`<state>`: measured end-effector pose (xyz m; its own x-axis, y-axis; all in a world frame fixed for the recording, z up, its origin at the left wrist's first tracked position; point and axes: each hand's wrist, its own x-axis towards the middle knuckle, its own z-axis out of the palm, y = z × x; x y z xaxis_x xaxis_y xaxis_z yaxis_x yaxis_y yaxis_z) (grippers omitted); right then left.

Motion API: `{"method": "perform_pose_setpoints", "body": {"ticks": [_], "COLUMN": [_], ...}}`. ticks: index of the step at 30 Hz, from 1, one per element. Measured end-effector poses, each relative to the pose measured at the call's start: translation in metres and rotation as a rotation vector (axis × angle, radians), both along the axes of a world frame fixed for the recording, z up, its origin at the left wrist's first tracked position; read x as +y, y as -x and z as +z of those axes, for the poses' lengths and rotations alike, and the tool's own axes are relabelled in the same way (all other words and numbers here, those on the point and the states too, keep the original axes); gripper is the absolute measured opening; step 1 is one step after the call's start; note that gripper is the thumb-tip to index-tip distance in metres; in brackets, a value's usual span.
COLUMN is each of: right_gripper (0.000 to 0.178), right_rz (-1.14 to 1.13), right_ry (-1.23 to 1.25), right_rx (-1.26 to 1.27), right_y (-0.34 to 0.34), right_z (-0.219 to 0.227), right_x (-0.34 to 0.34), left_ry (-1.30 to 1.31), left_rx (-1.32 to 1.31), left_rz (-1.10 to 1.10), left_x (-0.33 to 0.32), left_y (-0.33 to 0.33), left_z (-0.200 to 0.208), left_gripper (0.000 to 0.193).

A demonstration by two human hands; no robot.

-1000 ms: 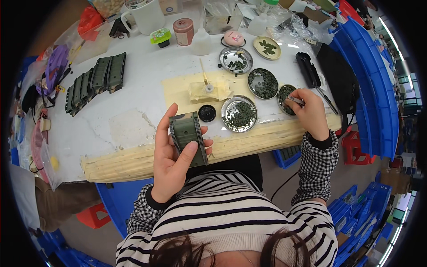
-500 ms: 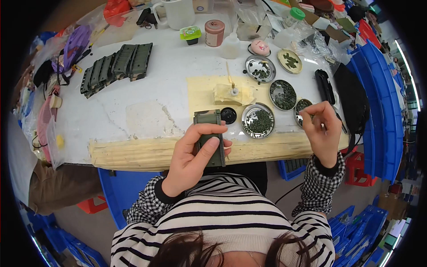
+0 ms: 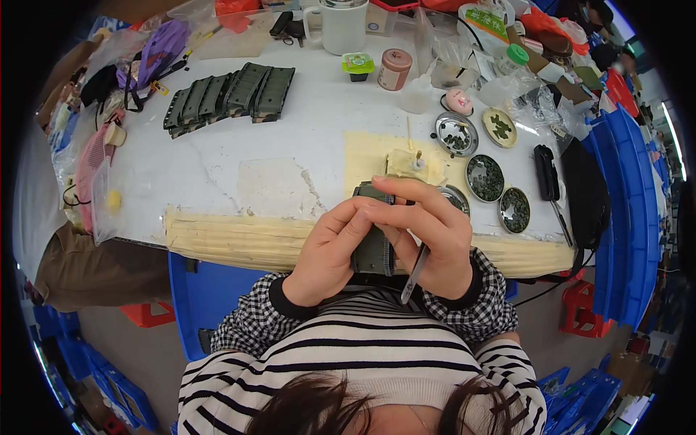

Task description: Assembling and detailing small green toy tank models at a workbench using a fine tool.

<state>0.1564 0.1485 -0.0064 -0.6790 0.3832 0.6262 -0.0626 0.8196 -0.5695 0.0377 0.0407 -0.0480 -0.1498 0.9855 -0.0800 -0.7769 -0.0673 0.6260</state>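
A flat, ribbed dark green piece with camouflage colouring [image 3: 373, 250], shaped like a toy magazine, is held upright over the table's front edge. My left hand [image 3: 322, 254] is closed around its left side, thumb and fingers near its top. My right hand [image 3: 442, 243] comes in from the other side, its fingertips touching the piece and meeting the left fingers. Metal tweezers [image 3: 415, 275] are tucked in the right hand, pointing down toward my body. Whatever is between the right fingertips is hidden. A yellow-taped block [image 3: 420, 167] with a small nozzle stands just beyond.
Round dishes of small green parts, such as one steel dish [image 3: 475, 142], stand to the right; my right hand partly covers one. Several matching green pieces [image 3: 235, 94] lie in a row at back left. A white mug [image 3: 344, 29] and a pink jar [image 3: 394, 71] are behind.
My right hand has moved left from over the dishes to the green piece, and both hands now meet on it. The view has shifted, moving the table contents rightward.
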Motion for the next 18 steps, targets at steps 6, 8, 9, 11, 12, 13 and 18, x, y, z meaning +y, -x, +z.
{"method": "perform_pose_setpoints", "body": {"ticks": [6,8,9,11,12,13,18], "right_gripper": [0.030,0.031,0.031,0.032,0.033,0.032,0.029], "right_rz": [-0.026,-0.053,-0.067,-0.085,-0.091,-0.093,-0.130], "right_ry": [0.208,0.147,0.115,0.043,0.006,-0.079,-0.346], "right_rx": [-0.023,-0.045,-0.056,0.030,0.072,0.064,-0.064], "right_y": [-0.003,-0.007,-0.008,-0.007,-0.006,-0.006,-0.008], "right_z": [0.005,0.001,-0.001,-0.009,-0.012,-0.011,0.002], "right_x": [-0.006,-0.007,-0.007,-0.004,-0.003,-0.001,-0.002], "left_ry": [0.022,-0.010,-0.029,-0.005,0.007,0.008,0.034], "left_rx": [-0.044,-0.035,-0.029,-0.004,0.009,0.090,0.391], "left_rz": [0.043,0.002,-0.019,-0.058,-0.075,-0.026,0.112], "left_x": [0.005,0.004,0.004,0.002,0.002,0.003,0.002], "left_y": [0.003,0.007,0.010,0.013,0.014,0.012,0.009], "left_z": [0.012,0.001,-0.002,-0.003,-0.004,-0.003,-0.002], "left_gripper": [0.020,0.019,0.018,0.016,0.015,0.014,0.010]}}
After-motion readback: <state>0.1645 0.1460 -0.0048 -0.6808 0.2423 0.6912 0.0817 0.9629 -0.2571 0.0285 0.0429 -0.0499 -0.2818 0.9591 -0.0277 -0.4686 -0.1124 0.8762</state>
